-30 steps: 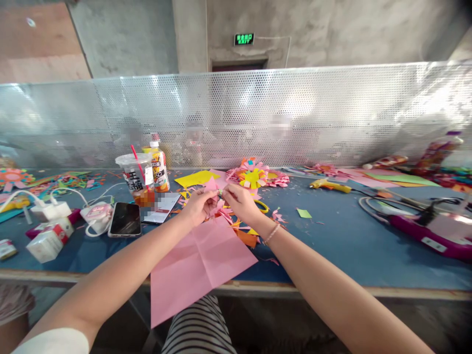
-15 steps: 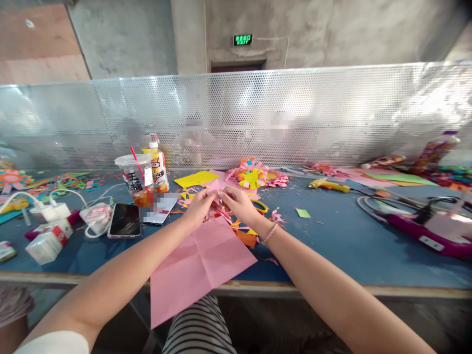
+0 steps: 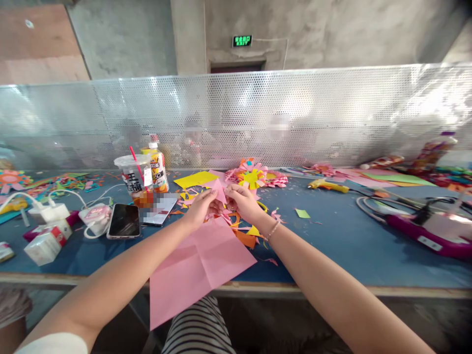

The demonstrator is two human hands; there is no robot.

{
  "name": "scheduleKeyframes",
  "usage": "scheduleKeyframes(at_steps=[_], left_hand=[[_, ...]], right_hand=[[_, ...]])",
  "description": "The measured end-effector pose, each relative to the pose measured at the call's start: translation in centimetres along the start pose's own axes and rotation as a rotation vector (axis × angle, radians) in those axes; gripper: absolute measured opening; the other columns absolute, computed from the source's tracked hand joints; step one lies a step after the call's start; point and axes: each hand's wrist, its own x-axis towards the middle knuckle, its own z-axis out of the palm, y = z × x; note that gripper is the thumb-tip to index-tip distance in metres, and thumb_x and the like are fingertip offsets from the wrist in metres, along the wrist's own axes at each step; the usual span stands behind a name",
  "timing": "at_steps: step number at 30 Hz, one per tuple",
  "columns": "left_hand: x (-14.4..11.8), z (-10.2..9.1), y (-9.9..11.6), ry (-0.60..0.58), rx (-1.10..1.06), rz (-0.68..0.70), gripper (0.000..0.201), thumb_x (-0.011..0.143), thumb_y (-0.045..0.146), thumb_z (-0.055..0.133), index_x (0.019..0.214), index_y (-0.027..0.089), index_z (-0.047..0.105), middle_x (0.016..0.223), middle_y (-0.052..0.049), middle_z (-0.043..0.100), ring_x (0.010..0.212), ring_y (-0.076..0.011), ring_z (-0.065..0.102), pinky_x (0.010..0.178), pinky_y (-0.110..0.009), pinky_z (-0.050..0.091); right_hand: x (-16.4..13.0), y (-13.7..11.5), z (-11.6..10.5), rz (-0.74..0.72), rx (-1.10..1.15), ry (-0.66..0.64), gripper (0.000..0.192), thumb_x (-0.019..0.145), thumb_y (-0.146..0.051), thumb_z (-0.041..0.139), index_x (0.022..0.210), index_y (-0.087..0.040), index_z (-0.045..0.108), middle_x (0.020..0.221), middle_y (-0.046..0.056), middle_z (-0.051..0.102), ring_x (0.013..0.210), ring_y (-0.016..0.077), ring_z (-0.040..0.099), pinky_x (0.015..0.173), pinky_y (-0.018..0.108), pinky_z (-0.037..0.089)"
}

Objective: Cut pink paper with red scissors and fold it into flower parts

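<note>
Blue table (image 3: 332, 236) littered with paper scraps, a perforated metal screen behind it. I see my left hand (image 3: 201, 209) and right hand (image 3: 241, 201) close together, both pinched on a small pink paper piece (image 3: 220, 193) held just above the table, beyond a large pink sheet (image 3: 199, 265). It looks light, thin, easily torn; I'd grip it at the folded edges.
</note>
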Motion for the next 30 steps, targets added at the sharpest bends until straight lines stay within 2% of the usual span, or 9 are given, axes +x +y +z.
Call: scheduleKeyframes(at_steps=[4, 10, 14, 17, 19, 21, 24, 27, 30], left_hand=[[-0.1, 0.0, 0.1, -0.011, -0.005, 0.019, 0.024, 0.076, 0.037, 0.047, 0.072, 0.014, 0.050, 0.056, -0.001, 0.057, 0.046, -0.0099, 0.053, 0.049, -0.022, 0.043], [-0.1, 0.0, -0.2, -0.025, 0.027, 0.010, 0.026, 0.076, 0.040, 0.047, 0.074, 0.015, 0.051, 0.056, -0.002, 0.057, 0.049, -0.0119, 0.055, 0.048, -0.023, 0.042], [-0.3, 0.2, 0.2, -0.029, 0.011, -0.015, 0.027, 0.074, 0.040, 0.049, 0.071, 0.014, 0.053, 0.054, -0.002, 0.057, 0.044, -0.0107, 0.053, 0.044, -0.021, 0.038], [-0.2, 0.0, 0.6, -0.041, -0.101, -0.154, 0.036, 0.074, 0.047, 0.045, 0.065, 0.013, 0.054, 0.052, -0.005, 0.058, 0.043, -0.0109, 0.052, 0.044, -0.022, 0.038], [0.0, -0.4, 0.7, -0.038, -0.203, -0.268, 0.042, 0.074, 0.052, 0.041, 0.066, 0.013, 0.056, 0.055, -0.007, 0.060, 0.047, -0.0125, 0.055, 0.048, -0.024, 0.042], [0.3, -1.0, 0.7, -0.025, -0.245, -0.362, 0.039, 0.073, 0.050, 0.044, 0.069, 0.014, 0.058, 0.057, -0.007, 0.061, 0.047, -0.0120, 0.054, 0.047, -0.023, 0.043], [0.7, -1.5, 0.5, -0.004, -0.273, -0.452, 0.023, 0.072, 0.035, 0.053, 0.072, 0.013, 0.059, 0.060, -0.006, 0.061, 0.046, -0.0094, 0.052, 0.044, -0.020, 0.042], [0.8, -1.5, 0.3, -0.008, -0.314, -0.396, 0.011, 0.068, 0.021, 0.061, 0.072, 0.012, 0.058, 0.058, -0.002, 0.057, 0.045, -0.0048, 0.049, 0.043, -0.015, 0.042], [0.9, -1.4, 0.3, 0.017, -0.307, -0.193, 0.011, 0.066, 0.018, 0.063, 0.072, 0.013, 0.056, 0.053, 0.003, 0.049, 0.043, -0.0022, 0.047, 0.044, -0.013, 0.042]], right_hand=[[0.1, 0.0, -0.2, -0.015, 0.032, -0.021, 0.032, 0.080, -0.039, 0.038, 0.058, -0.017, 0.044, 0.051, -0.003, 0.045, 0.043, 0.0070, 0.043, 0.041, 0.020, 0.033], [-0.2, -0.6, 0.2, -0.066, -0.269, -0.003, 0.032, 0.079, -0.039, 0.045, 0.056, -0.017, 0.041, 0.048, -0.005, 0.042, 0.041, 0.0064, 0.042, 0.043, 0.020, 0.033], [-0.2, -0.7, 0.2, -0.079, -0.347, -0.003, 0.033, 0.079, -0.039, 0.044, 0.055, -0.017, 0.040, 0.047, -0.005, 0.041, 0.041, 0.0064, 0.041, 0.043, 0.020, 0.033], [-0.2, -1.0, 0.1, -0.104, -0.431, -0.009, 0.034, 0.080, -0.039, 0.041, 0.055, -0.018, 0.038, 0.048, -0.004, 0.041, 0.043, 0.0067, 0.040, 0.045, 0.020, 0.032], [-0.3, -1.2, -0.2, -0.180, -0.572, -0.036, 0.033, 0.082, -0.037, 0.039, 0.055, -0.018, 0.038, 0.050, -0.003, 0.042, 0.047, 0.0078, 0.040, 0.048, 0.021, 0.033], [-0.3, -1.5, -0.5, -0.306, -0.751, -0.082, 0.030, 0.083, -0.033, 0.039, 0.057, -0.018, 0.043, 0.056, -0.001, 0.045, 0.055, 0.0097, 0.043, 0.055, 0.023, 0.035], [-0.4, -1.8, -1.0, -0.459, -0.946, -0.150, 0.022, 0.084, -0.026, 0.037, 0.070, -0.017, 0.052, 0.070, 0.004, 0.052, 0.070, 0.0131, 0.047, 0.066, 0.026, 0.037], [-0.5, -2.0, -1.3, -0.493, -1.014, -0.158, 0.022, 0.085, -0.025, 0.035, 0.081, -0.018, 0.056, 0.081, 0.006, 0.054, 0.077, 0.0147, 0.049, 0.071, 0.027, 0.039], [-0.4, -2.1, -1.1, -0.493, -0.990, -0.091, 0.020, 0.084, -0.027, 0.038, 0.084, -0.019, 0.056, 0.084, 0.006, 0.054, 0.078, 0.0150, 0.050, 0.073, 0.028, 0.040]])
